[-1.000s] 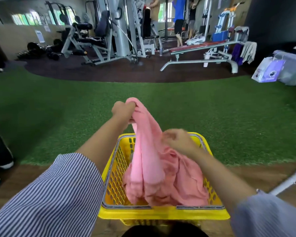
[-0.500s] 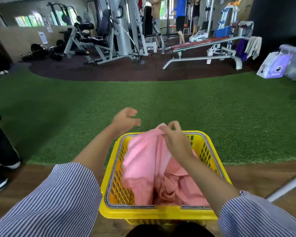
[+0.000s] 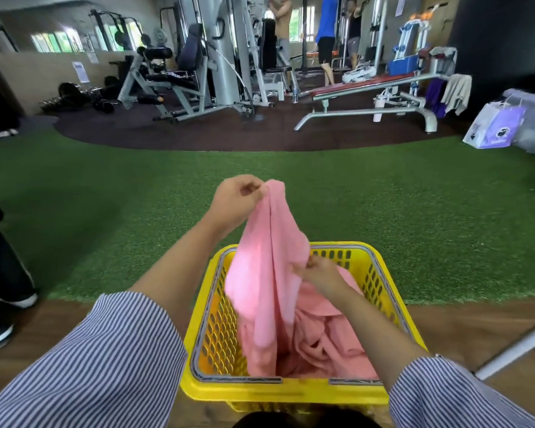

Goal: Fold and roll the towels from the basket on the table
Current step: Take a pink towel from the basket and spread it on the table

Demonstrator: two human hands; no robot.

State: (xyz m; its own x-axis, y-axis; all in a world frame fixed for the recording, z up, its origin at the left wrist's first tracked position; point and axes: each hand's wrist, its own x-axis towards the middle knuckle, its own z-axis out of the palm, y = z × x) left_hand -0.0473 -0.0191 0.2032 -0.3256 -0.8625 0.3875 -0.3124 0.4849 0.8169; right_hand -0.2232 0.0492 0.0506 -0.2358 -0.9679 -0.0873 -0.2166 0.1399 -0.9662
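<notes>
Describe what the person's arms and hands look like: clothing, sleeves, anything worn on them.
Both arms wear a loose shirt of fine blue-grey and white stripes. The left sleeve is pushed up near the elbow, leaving the forearm bare. The right sleeve ends lower down the forearm, with something small and pale at its cuff edge, too small to identify. The left hand and right hand are bare: no gloves or rings visible.
</notes>
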